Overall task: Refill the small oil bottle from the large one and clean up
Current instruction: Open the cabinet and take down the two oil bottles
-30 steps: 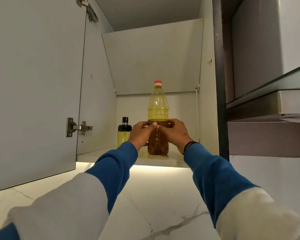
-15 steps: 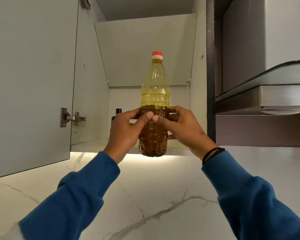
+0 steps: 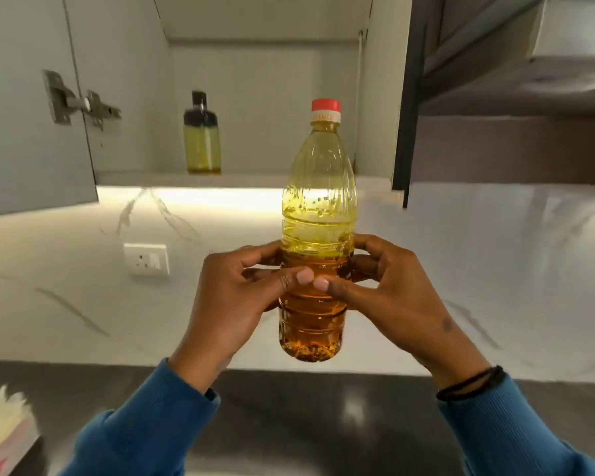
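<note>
Large oil bottle (image 3: 318, 235) held upright in both hands above the bench (image 3: 306, 417).

It is best kept upright, lowered gently and set down before the red cap (image 3: 326, 105) is loosened. Counted: one cupboard (image 3: 265, 80), one large bottle, one small bottle (image 3: 201, 139) left on the shelf, two hands; left hand (image 3: 234, 297) and right hand (image 3: 389, 290) each wrapped around the bottle's middle, thumbs touching.

Blue ribbed sleeves (image 3: 158, 431), seemingly corded black wristband (image 3: 469, 384)

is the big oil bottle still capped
Capped: the red cap sits on the neck of the big bottle, held upright by the left hand and right hand.
</note>
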`<state>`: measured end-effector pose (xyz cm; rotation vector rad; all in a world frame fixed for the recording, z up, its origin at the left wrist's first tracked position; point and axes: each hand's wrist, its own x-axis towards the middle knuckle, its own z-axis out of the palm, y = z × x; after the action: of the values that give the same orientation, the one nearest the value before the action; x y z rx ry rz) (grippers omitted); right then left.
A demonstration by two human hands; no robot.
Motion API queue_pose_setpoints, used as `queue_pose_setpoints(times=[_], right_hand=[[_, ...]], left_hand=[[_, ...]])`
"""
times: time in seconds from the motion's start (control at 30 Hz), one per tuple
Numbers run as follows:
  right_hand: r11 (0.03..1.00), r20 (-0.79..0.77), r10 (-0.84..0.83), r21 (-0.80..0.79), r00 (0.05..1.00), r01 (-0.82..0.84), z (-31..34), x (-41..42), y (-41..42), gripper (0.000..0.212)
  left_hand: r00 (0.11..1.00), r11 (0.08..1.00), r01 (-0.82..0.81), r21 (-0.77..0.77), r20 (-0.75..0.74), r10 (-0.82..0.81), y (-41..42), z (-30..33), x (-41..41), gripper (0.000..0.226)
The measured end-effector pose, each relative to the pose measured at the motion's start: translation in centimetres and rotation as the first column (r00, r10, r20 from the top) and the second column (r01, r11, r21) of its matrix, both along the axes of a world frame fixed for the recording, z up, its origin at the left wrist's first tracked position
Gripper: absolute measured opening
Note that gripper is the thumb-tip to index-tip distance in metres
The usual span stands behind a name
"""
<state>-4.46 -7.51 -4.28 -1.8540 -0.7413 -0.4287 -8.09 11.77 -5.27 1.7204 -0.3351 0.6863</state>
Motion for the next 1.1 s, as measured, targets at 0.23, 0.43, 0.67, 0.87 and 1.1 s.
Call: queue_pose_setpoints(times=[0.23, 0.43, 0.67, 0.87, 1.1], right_hand=[[0.996, -0.226, -0.044, -0.082, 0.973, 0.026, -11.2, 0.9, -1.4, 0.073], [0.988, -0.451, -0.102, -0.148, 0.886, 0.038, -21.1, 2.0, -2.1, 0.077], [0.961, -0.511, -0.236, -0.251, 0.826, 0.119, -30.5, 3.0, -2.1, 0.081], [0.946, -0.488, -0.306, -0.253, 0.817, 0.203, -34.1, 2.9, -2.1, 0.079], [0.935, -0.46, -0.349, -0.234, 0.816, 0.268, -34.8, 1.8, -1.4, 0.076]], left_hand=[[0.961, 0.983, 0.126, -0.137, -0.228, -0.155, -1.2, -11.4, 1.0, 0.042], [0.87, 0.968, 0.148, -0.204, -0.438, -0.226, -1.8, -22.0, 3.1, 0.048], [0.768, 0.979, 0.109, -0.17, -0.611, -0.192, -3.3, -31.1, 4.1, 0.052], [0.768, 0.993, 0.08, -0.082, -0.63, -0.114, -4.2, -33.5, 4.8, 0.066], [0.749, 0.997, 0.079, -0.021, -0.659, -0.073, -4.1, -33.8, 5.3, 0.065]])
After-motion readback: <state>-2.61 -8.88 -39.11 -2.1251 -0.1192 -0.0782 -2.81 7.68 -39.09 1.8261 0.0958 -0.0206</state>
